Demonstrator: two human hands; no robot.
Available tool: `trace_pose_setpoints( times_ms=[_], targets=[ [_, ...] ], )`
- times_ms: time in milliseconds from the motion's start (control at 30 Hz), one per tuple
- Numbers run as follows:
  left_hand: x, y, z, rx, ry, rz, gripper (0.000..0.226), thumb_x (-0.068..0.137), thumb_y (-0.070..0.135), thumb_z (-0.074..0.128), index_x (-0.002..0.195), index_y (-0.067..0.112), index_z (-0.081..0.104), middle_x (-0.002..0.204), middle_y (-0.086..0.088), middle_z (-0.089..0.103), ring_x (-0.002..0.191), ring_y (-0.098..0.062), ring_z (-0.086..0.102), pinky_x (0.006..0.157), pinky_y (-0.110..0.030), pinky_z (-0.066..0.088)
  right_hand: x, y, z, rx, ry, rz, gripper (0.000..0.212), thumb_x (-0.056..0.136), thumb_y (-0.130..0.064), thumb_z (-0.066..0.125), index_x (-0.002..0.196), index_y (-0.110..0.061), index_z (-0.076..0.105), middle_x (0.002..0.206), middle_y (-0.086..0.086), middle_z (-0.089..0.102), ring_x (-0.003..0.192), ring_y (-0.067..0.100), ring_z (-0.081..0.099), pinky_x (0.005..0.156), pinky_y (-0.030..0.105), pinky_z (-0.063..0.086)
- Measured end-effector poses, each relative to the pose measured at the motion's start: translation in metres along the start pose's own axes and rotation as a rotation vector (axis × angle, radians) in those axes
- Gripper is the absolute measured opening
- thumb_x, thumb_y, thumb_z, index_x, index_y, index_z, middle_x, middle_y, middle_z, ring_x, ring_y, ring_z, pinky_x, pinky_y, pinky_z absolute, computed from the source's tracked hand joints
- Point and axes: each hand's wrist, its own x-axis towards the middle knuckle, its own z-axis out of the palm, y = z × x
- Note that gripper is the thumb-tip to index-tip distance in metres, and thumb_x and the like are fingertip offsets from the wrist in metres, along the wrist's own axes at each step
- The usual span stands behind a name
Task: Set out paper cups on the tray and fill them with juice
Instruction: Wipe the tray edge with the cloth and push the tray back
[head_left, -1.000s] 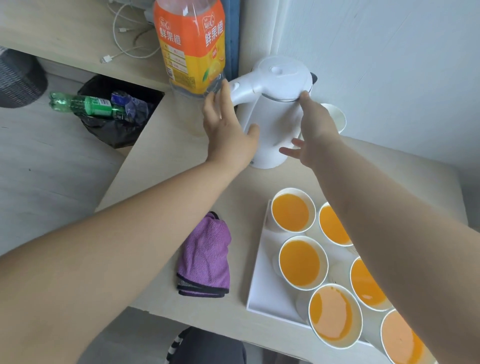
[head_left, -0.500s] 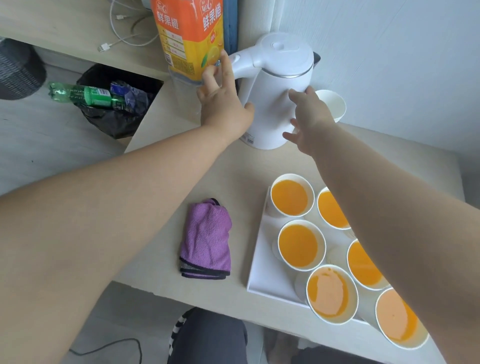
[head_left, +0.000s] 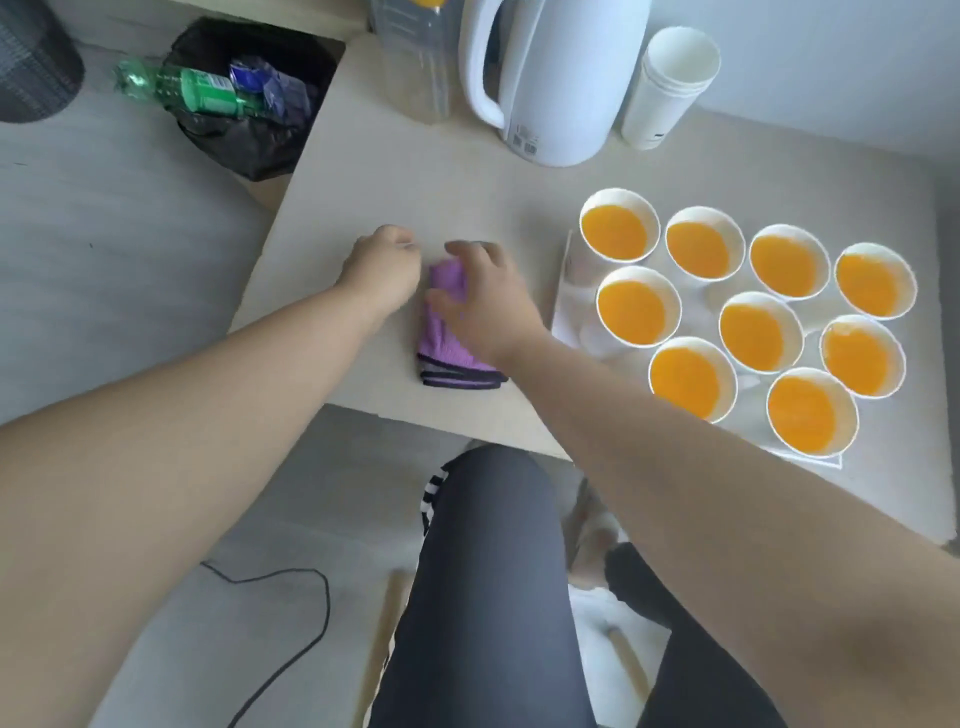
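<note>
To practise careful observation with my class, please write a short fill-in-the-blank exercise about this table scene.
The tray holds ___ juice-filled paper cups.
The right hand lies on a folded ___ cloth.
Between the juice bottle and the stack of empty cups stands a white ___.
Missing words: nine; purple; kettle.

Bare tabletop (head_left: 415, 171) between cloth (head_left: 447, 338) and kettle (head_left: 561, 78); cups (head_left: 639, 312) crowd tray (head_left: 574, 322) (packed close).
</note>
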Motion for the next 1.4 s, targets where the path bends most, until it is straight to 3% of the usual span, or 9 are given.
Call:
trace_pose_setpoints(
  times_ms=[167,367,500,633,733,833,1067,1300,1400],
  targets=[
    [-0.037,-0.049,0.014,-0.072,-0.004,-0.073,0.045,0.095,0.026,0.047,0.139,0.014,0.043,0.145,-0.008,0.043,0.129,-0.024,0.046,0.103,-0.027,0.035,-0.033,0.036,0.054,-0.334,-0.097,0.045,0.069,0.09,-0.039,0.058,0.15,-0.029,0.025,0.161,0.001,-0.002,0.145,0.032,0.003,0.116,0.043,0.021],
    [-0.064,-0.038,0.031,-0.168,-0.033,-0.087,0.052,0.096,0.034,0.047,0.144,0.017,0.034,0.143,-0.001,0.043,0.124,-0.022,0.047,0.1,-0.031,0.041,-0.03,0.047,0.049,-0.228,0.054,-0.039,0.059,0.087,0.004,0.042,0.139,-0.025,0.049,0.155,0.002,0.029,0.134,0.027,0.031,0.1,0.031,0.036],
    [-0.074,-0.014,0.041,-0.451,-0.109,-0.176,0.062,0.09,0.045,0.056,0.143,0.027,0.031,0.129,0.007,0.053,0.11,-0.019,0.057,0.088,-0.04,0.051,-0.053,0.048,0.04,-0.037,0.206,-0.147,0.055,0.081,0.006,0.046,0.128,-0.019,0.062,0.141,0.009,0.047,0.122,0.032,0.048,0.093,0.034,0.045],
    [-0.091,-0.004,0.063,-0.542,-0.14,-0.105,0.043,0.09,0.025,0.059,0.13,0.027,0.044,0.11,0.007,0.062,0.099,-0.014,0.063,0.08,-0.036,0.056,-0.09,0.059,0.028,0.074,0.19,-0.256,0.048,0.075,-0.001,0.052,0.12,-0.01,0.066,0.134,0.019,0.047,0.116,0.034,0.053,0.094,0.033,0.047],
    [-0.1,-0.001,0.08,-0.424,-0.081,0.032,0.044,0.091,0.011,0.05,0.133,0.025,0.047,0.112,0.008,0.059,0.099,-0.01,0.057,0.076,-0.019,0.044,-0.121,0.083,0.014,0.022,0.094,-0.271,0.054,0.079,-0.016,0.062,0.133,-0.012,0.055,0.14,0.017,0.041,0.127,0.03,0.046,0.099,0.031,0.044],
    [-0.103,0.006,0.094,-0.315,0.02,0.097,0.044,0.09,0.01,0.048,0.132,0.024,0.05,0.11,0.007,0.059,0.095,-0.011,0.052,0.077,-0.018,0.037,-0.156,0.115,-0.004,-0.09,0.215,-0.225,0.051,0.084,-0.024,0.057,0.133,-0.01,0.054,0.133,0.014,0.051,0.121,0.029,0.051,0.101,0.032,0.043],
    [-0.106,0.017,0.139,-0.011,0.086,0.189,0.043,0.09,0.021,0.055,0.133,0.02,0.052,0.127,-0.013,0.049,0.109,-0.027,0.054,0.085,-0.021,0.038,-0.183,0.178,-0.025,-0.353,0.13,-0.127,0.055,0.077,-0.003,0.068,0.13,-0.002,0.054,0.139,0.02,0.049,0.123,0.043,0.049,0.1,0.05,0.044],
    [-0.111,0.028,0.149,0.271,-0.002,0.205,0.019,0.091,0.017,0.049,0.102,0.021,0.064,0.131,-0.011,0.042,0.109,-0.03,0.054,0.086,-0.026,0.04,-0.185,0.186,-0.029,-0.373,0.071,-0.122,0.057,0.078,-0.003,0.068,0.133,-0.002,0.052,0.146,0.017,0.043,0.132,0.041,0.042,0.11,0.046,0.033],
    [-0.112,0.034,0.157,0.345,-0.067,0.135,0.031,0.091,0.023,0.051,0.117,0.009,0.061,0.13,-0.012,0.043,0.105,-0.033,0.057,0.083,-0.032,0.05,-0.185,0.184,-0.033,-0.353,0.053,-0.106,0.056,0.08,-0.004,0.066,0.134,-0.003,0.051,0.148,0.015,0.041,0.135,0.037,0.039,0.111,0.041,0.03]
  ],
)
